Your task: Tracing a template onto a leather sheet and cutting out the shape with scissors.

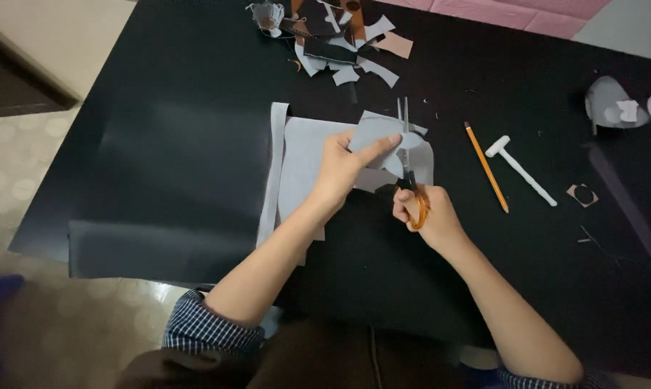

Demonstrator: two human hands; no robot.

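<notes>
My left hand (pixel 343 167) pinches a small grey cut-out piece of paper (pixel 374 133) and holds it above a larger grey sheet (pixel 305 162) lying on the black table (pixel 181 130). My right hand (pixel 426 212) grips orange-handled scissors (pixel 406 155). Their blades point away from me and cut into the grey piece just right of my left fingers. A narrow grey strip (pixel 275 173) lies along the sheet's left edge.
A yellow pencil (pixel 486 166) and a white T-shaped stick (pixel 520 171) lie to the right of the scissors. A heap of paper scraps (pixel 340 39) sits at the table's far edge. More grey and white pieces (pixel 613 104) lie at far right, and a small brown scrap (pixel 582 194) nearer.
</notes>
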